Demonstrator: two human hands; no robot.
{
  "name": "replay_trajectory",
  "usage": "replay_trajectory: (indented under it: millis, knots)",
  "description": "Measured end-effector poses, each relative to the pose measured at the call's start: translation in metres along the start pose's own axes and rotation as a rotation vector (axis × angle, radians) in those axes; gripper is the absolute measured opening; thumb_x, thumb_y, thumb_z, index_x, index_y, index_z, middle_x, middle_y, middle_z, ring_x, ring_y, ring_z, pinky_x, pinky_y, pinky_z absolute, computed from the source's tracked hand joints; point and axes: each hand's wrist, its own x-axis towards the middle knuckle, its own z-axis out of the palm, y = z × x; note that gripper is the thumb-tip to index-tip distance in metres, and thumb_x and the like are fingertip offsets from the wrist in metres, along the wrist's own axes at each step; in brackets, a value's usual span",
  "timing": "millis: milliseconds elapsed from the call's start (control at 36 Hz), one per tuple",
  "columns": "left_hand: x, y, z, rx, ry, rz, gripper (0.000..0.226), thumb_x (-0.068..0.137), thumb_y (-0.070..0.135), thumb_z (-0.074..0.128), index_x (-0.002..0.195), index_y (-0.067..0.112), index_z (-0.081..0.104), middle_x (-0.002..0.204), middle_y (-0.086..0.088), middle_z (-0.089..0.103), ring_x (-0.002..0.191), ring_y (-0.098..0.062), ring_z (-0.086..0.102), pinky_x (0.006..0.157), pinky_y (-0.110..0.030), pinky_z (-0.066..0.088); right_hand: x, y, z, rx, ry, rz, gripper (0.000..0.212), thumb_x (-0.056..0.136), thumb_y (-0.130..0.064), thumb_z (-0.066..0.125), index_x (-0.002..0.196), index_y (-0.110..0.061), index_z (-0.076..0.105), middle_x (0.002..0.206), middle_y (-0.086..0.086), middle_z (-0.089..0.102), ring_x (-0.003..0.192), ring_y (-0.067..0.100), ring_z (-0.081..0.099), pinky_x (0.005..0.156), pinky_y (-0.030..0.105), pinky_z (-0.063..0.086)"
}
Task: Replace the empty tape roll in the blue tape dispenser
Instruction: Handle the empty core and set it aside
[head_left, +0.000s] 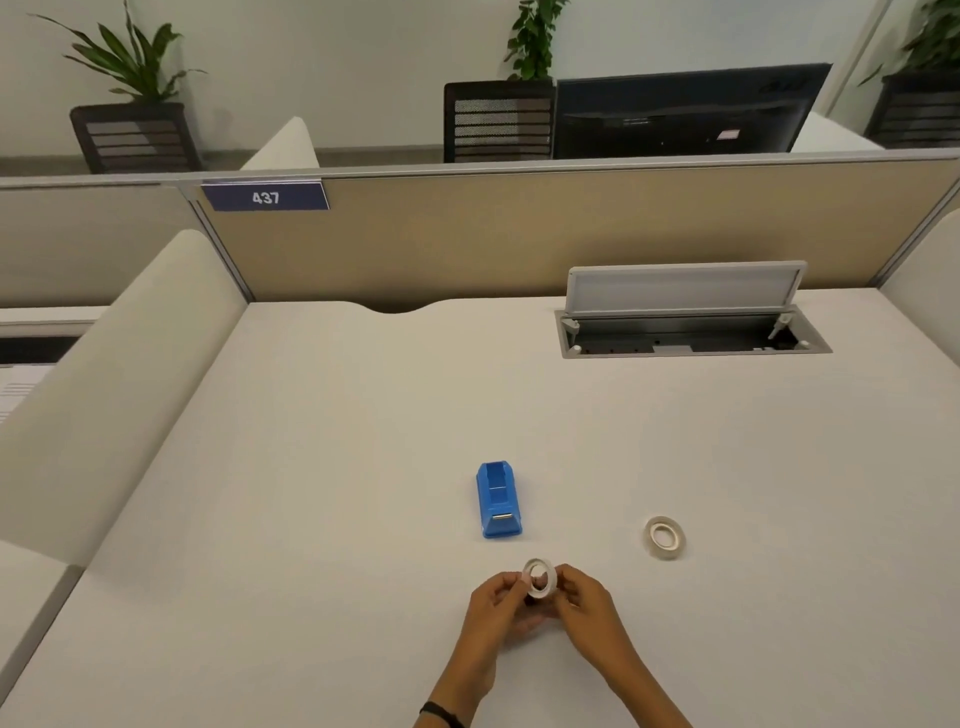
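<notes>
Beige partition panels (519, 234) closed off the far edge of the pale desk (311, 467). Near the front edge, the left hand (498, 608) and right hand (587, 605) together pinched a thin tape ring (540, 579) upright between their fingertips. Just beyond it stood the blue tape dispenser (498, 501), its cradle bare. Another tape roll (665, 538) lay flat toward the right edge.

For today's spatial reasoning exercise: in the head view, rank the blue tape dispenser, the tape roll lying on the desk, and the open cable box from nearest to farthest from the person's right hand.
From the right hand:
1. Tape roll lying on the desk, to its right.
2. Blue tape dispenser, ahead and left, only slightly farther than the roll.
3. Open cable box, far back on the desk's right.
</notes>
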Motion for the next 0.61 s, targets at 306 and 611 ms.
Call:
replay_trajectory:
  millis: [306, 611]
  knots:
    - [0.007, -0.002, 0.002, -0.012, 0.038, 0.030, 0.016, 0.086, 0.020, 0.066, 0.096, 0.009, 0.069, 0.096, -0.010, 0.074, 0.091, -0.021, 0.071, 0.076, -0.024, 0.058, 0.008, -0.008, -0.005, 0.105, 0.087, 0.081, 0.008, 0.087, -0.018, 0.062, 0.080, -0.016, 0.066, 0.086, 0.007, 0.071, 0.074, 0.017, 0.071, 0.062, 0.022, 0.059]
    - [0.022, 0.001, -0.003, -0.021, 0.063, 0.048, 0.010, 0.089, 0.010, 0.060, 0.087, 0.009, 0.070, 0.094, -0.009, 0.075, 0.093, -0.022, 0.070, 0.077, -0.022, 0.057, 0.052, -0.017, -0.041, 0.143, 0.211, 0.072, 0.012, 0.086, -0.017, 0.064, 0.077, -0.012, 0.070, 0.064, 0.000, 0.068, 0.053, 0.004, 0.063, 0.057, 0.012, 0.049]
